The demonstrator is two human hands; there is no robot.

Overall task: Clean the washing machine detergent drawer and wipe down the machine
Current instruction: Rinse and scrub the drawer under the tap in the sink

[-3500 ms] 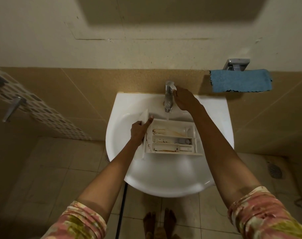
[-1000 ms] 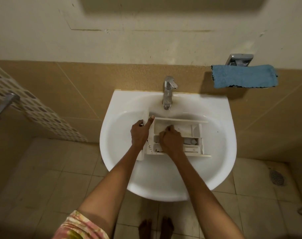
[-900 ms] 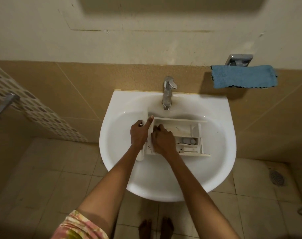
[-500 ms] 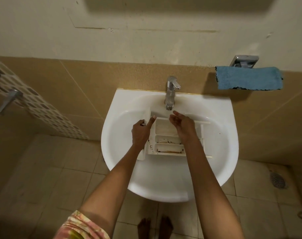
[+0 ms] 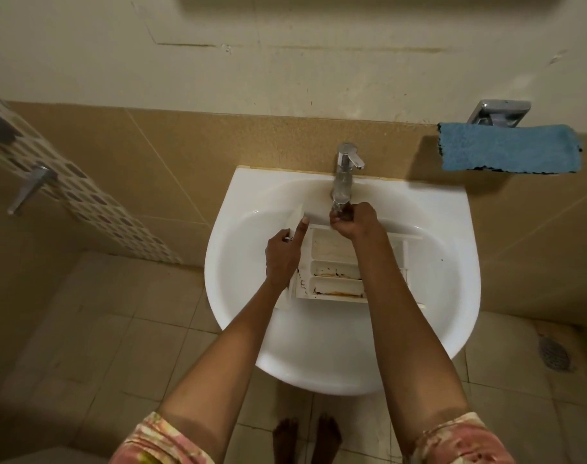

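Observation:
A white detergent drawer (image 5: 332, 277) with brown stains in its compartments lies in the white sink (image 5: 446, 229). My left hand (image 5: 283, 254) grips the drawer's front panel at its left end, index finger stretched along it. My right hand (image 5: 355, 221) is cupped, fingers curled, right under the spout of the chrome tap (image 5: 345, 177), above the drawer's far edge. My right forearm hides the drawer's right part. I cannot tell whether water runs.
A blue cloth (image 5: 509, 152) hangs on a chrome holder on the wall to the right of the sink. A metal handle (image 5: 30, 189) sticks out at the left. Tiled floor, a floor drain (image 5: 555, 353) and bare feet (image 5: 305, 437) lie below.
My right hand left the drawer's compartments, where it was rubbing, and rose to the tap's spout. The left hand has kept its hold on the drawer.

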